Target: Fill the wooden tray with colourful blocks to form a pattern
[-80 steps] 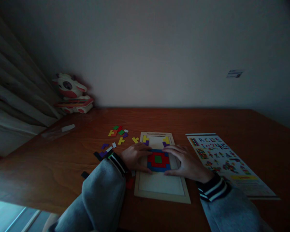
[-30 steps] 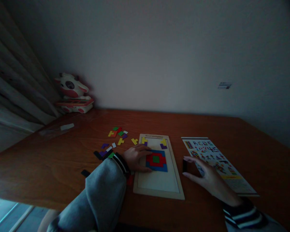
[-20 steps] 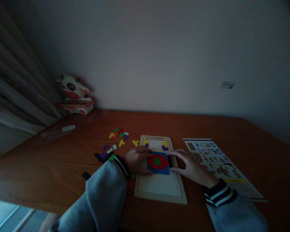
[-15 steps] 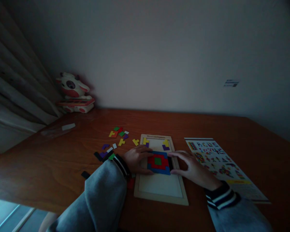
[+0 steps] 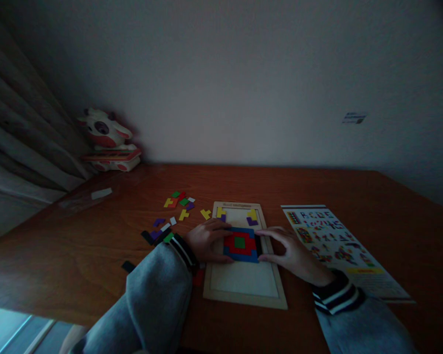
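A wooden puzzle tray (image 5: 245, 301) lies in front of me with a pale inside. Across its middle sits a block of fitted puzzle pieces (image 5: 239, 254): blue outside, red within, a green square in the centre. A black piece (image 5: 259, 245) borders it on the right. My left hand (image 5: 208, 241) has its thumb and fingers curved against the block's left side, hiding that edge. My right hand (image 5: 280, 246) grips the right side, index finger near the top corner and thumb near the bottom. Yellow-and-purple pieces (image 5: 251, 217) stand in both upper corners of the tray.
Loose coloured pieces (image 5: 183, 214) are scattered left of the tray, some partly behind my left sleeve. A printed pattern sheet (image 5: 339, 241) lies on the right. A cow-shaped toy (image 5: 109, 140) stands at the back left of the wooden table (image 5: 77, 246), near a clear plastic bag (image 5: 81, 199).
The view has shifted slightly, so the tray, sheet and table sit a little higher. Both hands keep nearly the same hold on the block of pieces.
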Motion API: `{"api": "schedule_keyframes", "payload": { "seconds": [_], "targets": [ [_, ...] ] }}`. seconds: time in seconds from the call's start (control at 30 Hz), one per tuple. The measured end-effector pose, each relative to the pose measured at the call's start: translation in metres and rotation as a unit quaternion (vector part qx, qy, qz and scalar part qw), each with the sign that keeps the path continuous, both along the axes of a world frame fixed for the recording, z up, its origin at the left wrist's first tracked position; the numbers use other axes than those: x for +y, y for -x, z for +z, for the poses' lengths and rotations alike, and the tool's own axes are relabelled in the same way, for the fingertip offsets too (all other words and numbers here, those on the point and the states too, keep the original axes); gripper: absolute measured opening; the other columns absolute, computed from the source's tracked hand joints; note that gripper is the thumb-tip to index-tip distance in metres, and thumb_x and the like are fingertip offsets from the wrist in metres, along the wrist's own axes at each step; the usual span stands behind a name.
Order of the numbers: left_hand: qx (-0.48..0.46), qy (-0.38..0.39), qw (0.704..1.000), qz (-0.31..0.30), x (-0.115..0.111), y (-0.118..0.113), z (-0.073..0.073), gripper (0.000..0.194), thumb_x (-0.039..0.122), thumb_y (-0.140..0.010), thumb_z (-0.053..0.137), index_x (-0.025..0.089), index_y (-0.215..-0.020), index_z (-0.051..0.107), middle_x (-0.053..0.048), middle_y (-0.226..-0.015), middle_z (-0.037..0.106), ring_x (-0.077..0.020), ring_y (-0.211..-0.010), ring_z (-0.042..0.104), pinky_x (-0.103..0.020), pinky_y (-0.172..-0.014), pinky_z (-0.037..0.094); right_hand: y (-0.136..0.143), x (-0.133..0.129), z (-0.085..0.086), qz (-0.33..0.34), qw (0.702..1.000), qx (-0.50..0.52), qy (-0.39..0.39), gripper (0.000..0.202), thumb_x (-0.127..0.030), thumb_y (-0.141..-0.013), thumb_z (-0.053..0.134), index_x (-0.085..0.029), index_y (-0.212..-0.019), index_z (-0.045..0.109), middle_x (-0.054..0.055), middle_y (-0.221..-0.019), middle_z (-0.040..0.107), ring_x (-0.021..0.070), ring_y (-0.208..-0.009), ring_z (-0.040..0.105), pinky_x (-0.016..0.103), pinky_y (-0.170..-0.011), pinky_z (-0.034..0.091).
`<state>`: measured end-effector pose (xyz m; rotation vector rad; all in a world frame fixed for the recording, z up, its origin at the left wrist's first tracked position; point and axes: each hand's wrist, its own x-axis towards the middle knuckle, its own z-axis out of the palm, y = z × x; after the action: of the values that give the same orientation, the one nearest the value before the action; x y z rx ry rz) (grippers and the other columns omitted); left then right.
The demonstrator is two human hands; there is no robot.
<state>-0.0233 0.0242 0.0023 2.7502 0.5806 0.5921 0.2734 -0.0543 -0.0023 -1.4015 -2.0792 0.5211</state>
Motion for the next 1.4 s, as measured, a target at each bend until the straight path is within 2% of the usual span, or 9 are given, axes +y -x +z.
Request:
{"api": "schedule_keyframes", "payload": {
  "seconds": [0.6, 0.9, 1.07, 1.4],
  "targets": [
    [0.006, 0.021, 1.0, 0.008, -0.001, 0.0, 0.003, 0.066, 0.058, -0.072, 0.077, 0.018, -0.122, 0.065, -0.016, -0.13, 0.061, -0.0319, -0.119, 0.059, -0.05, -0.102, 0.049, 0.002, 0.0, 0.004, 0.006, 1.0, 0.0, -0.006, 0.053, -0.051, -0.076, 0.076, -0.029, -0.123, 0.065, 0.007, -0.122, 0.069, 0.0279, -0.115, 0.061, 0.049, -0.101, 0.048],
    [0.006, 0.018, 1.0, 0.001, 0.0, 0.0, 0.001, 0.066, 0.057, -0.072, 0.078, 0.017, -0.123, 0.065, -0.016, -0.131, 0.061, -0.0318, -0.121, 0.058, -0.049, -0.104, 0.048, -0.002, 0.002, -0.007, 0.013, 1.0, 0.012, -0.026, 0.054, -0.049, -0.074, 0.079, -0.031, -0.124, 0.065, 0.006, -0.122, 0.069, 0.0268, -0.114, 0.062, 0.048, -0.099, 0.05],
    [0.007, 0.019, 1.0, 0.003, 0.0, 0.0, 0.002, 0.066, 0.058, -0.073, 0.077, 0.017, -0.123, 0.064, -0.016, -0.131, 0.061, -0.0316, -0.12, 0.058, -0.049, -0.103, 0.049, -0.001, 0.002, -0.003, 0.011, 1.0, 0.014, -0.021, 0.054, -0.048, -0.074, 0.079, -0.032, -0.123, 0.065, 0.006, -0.121, 0.069, 0.0275, -0.114, 0.062, 0.05, -0.1, 0.049],
    [0.003, 0.02, 1.0, 0.002, 0.0, 0.0, 0.002, 0.066, 0.06, -0.072, 0.076, 0.018, -0.122, 0.065, -0.016, -0.13, 0.061, -0.0315, -0.119, 0.059, -0.049, -0.102, 0.049, 0.001, 0.0, 0.001, 0.012, 1.0, 0.028, -0.008, 0.052, -0.051, -0.077, 0.076, -0.031, -0.123, 0.065, 0.006, -0.123, 0.069, 0.0267, -0.116, 0.062, 0.048, -0.101, 0.048]
  ]
}}
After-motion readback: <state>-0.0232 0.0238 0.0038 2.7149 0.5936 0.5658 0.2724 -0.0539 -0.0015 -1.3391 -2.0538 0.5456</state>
